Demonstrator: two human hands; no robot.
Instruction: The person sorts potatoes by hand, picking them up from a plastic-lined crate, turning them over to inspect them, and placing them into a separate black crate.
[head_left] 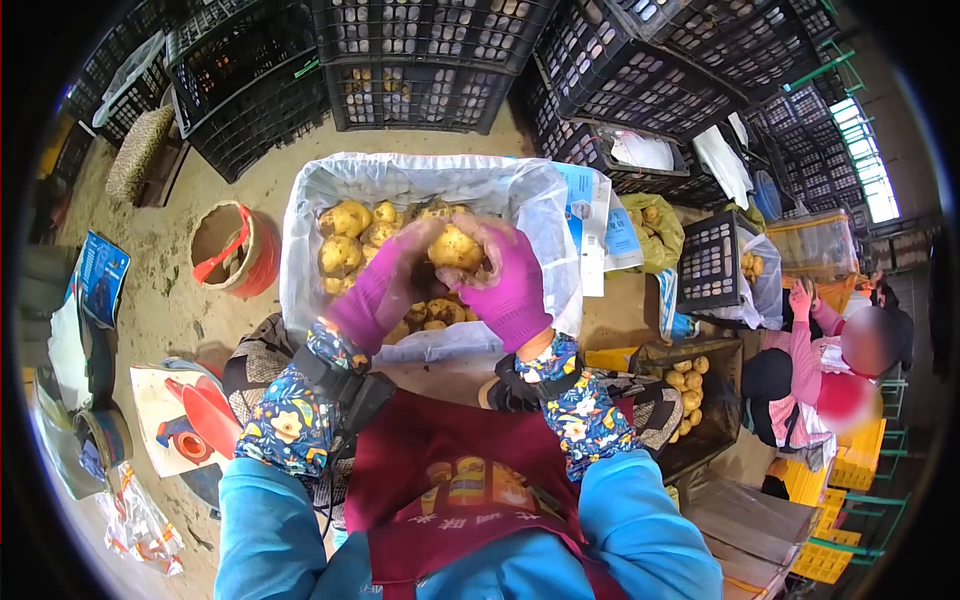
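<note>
I see a big wall of black crates stacked far past my hands. Some of them have yellow things inside, but I cannot tell what they are.

Right under my hands is a big box with a white plastic bag lining it. The box is just past my knees. A pile of potatoes lies in it, mostly to the left of and below my hands.

Well off to the right of my right hand, another person in a pink top sits with one gloved hand held up. Between that person and my right arm is a dark crate with more potatoes in it.

To the left of my left hand, an orange bucket stands on the sandy floor. It is near the box but not touching it.

Close to my body is my red apron. My arms have blue sleeves with flowery covers near the wrists.

My left hand wears a purple glove. My right hand wears a pink glove. Both hands are up over the box, close together.

Between them is one potato. My right hand is curled around it from the right side. The fingertips of my left hand press on it from the left. So both hands are gripping the same potato, and it is up in the air above the pile.
</note>
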